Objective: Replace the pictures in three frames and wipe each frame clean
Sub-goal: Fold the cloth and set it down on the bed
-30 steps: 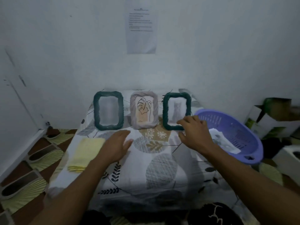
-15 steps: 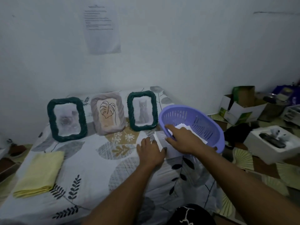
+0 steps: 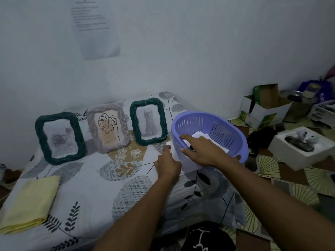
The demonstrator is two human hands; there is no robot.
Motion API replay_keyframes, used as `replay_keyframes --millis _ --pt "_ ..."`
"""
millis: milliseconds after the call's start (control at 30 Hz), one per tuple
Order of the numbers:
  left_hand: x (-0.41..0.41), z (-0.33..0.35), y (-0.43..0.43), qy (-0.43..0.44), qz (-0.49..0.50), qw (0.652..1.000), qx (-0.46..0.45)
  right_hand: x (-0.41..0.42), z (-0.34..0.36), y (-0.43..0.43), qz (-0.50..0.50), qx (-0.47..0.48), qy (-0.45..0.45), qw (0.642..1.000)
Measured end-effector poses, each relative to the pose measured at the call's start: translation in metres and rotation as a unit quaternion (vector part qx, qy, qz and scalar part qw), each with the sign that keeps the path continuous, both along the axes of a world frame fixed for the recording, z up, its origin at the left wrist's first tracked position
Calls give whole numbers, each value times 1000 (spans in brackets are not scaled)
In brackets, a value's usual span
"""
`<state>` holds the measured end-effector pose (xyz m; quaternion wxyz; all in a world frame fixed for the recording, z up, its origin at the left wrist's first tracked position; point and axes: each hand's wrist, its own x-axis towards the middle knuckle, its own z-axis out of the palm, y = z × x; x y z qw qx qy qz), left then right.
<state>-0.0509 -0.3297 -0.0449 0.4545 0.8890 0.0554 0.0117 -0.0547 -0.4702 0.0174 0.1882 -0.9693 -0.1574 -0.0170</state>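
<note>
At the right edge of the bed (image 3: 94, 180), a purple basket (image 3: 233, 140) sits tilted, loose white prints (image 3: 203, 135) lying inside it. The right hand (image 3: 203, 151) reaches over the near rim, its grip narrow, forefinger and thumb closing toward the papers; whether it already pinches one I cannot tell. The left hand (image 3: 168, 164) rests just beside the basket with its grip closed on the edge of a white sheet (image 3: 188, 165) lying under the rim. Three frames stand upright along the bed's far edge: a left green frame (image 3: 59, 137), a middle grey frame (image 3: 108, 127) and a right green frame (image 3: 148, 121) nearest the basket. A folded yellow cloth (image 3: 30, 203) waits at the near left corner. The step seems to be picking out new pictures. Best to steady the basket, lift the prints by their edges to avoid creases, and lay them flat near the frames.
</note>
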Motion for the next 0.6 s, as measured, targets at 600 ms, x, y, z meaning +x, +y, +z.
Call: replay_keyframes --millis 600 --pt "-21 28 125 -80 55 966 -240 -20 10 53 -59 -33 -115 991"
